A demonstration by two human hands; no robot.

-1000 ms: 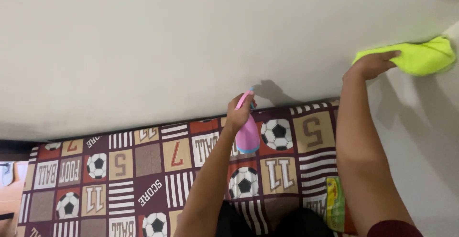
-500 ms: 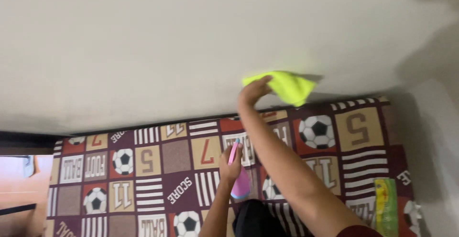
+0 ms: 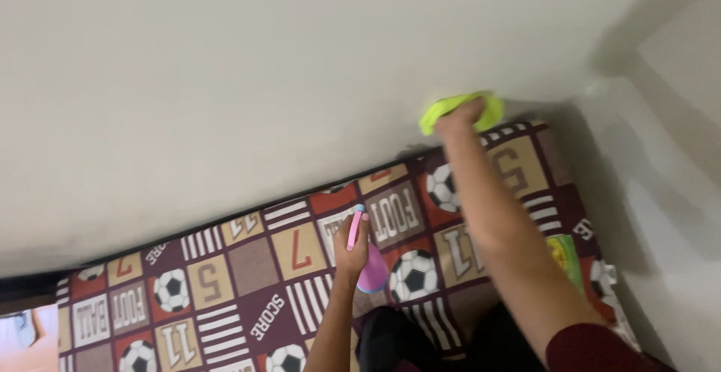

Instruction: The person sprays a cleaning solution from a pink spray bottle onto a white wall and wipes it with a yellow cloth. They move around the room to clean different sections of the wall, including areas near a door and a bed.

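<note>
My right hand presses a bright yellow-green cloth against the pale wall, low down, just above the bed's far edge. The arm reaches out from the lower right in a dark red sleeve. My left hand holds a pink spray bottle over the patterned bedsheet, its nozzle pointing up toward the wall. The two hands are well apart, the left one lower and nearer to me.
The bedsheet shows squares with footballs, numbers and stripes in maroon, tan and red. A second wall meets the first at the right corner. A small yellow-green item lies on the bed at the right. My dark trousers are at the bottom.
My right hand swept the cloth from high on the right side of the wall down toward the bed edge. The view tilted. My left hand keeps the spray bottle.
</note>
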